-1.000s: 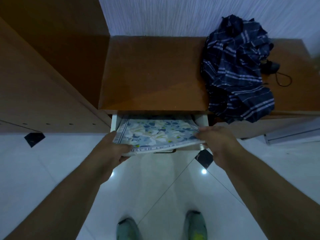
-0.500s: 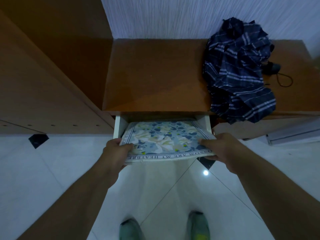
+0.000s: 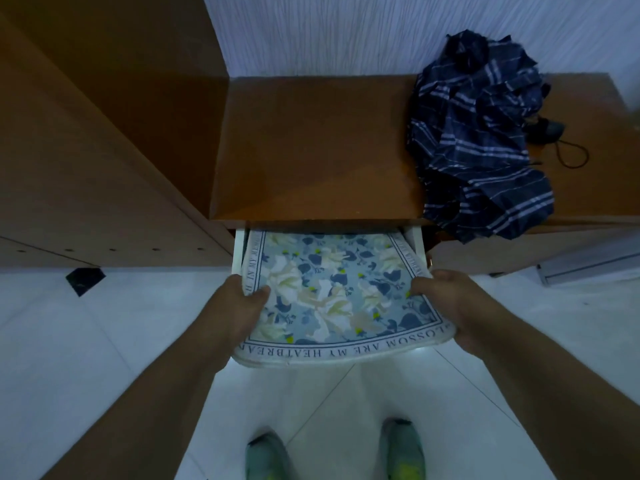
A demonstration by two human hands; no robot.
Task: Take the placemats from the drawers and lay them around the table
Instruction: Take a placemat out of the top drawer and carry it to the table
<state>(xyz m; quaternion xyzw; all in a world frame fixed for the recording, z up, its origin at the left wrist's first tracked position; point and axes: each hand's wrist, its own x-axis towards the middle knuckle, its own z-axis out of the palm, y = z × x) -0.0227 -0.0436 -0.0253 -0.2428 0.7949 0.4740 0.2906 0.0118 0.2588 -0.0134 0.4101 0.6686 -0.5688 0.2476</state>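
A blue floral placemat [image 3: 329,292] with a lettered white border hangs half out of the open white drawer [image 3: 239,251] under the wooden cabinet top [image 3: 311,150]. My left hand [image 3: 239,306] grips its left edge, thumb on top. On the right edge my right hand [image 3: 446,303] holds it the same way. The near edge of the placemat sags over the floor. Whether more placemats lie beneath it I cannot tell.
A dark plaid cloth [image 3: 485,133] is heaped on the cabinet's right side, beside a small black object with a cord [image 3: 550,129]. A tall wooden cupboard [image 3: 86,150] stands to the left. White tiled floor [image 3: 69,341] lies below, my two shoes [image 3: 332,455] on it.
Both hands have drawn the placemat out of the drawer toward me and lifted it; much more of its flowered surface now shows.
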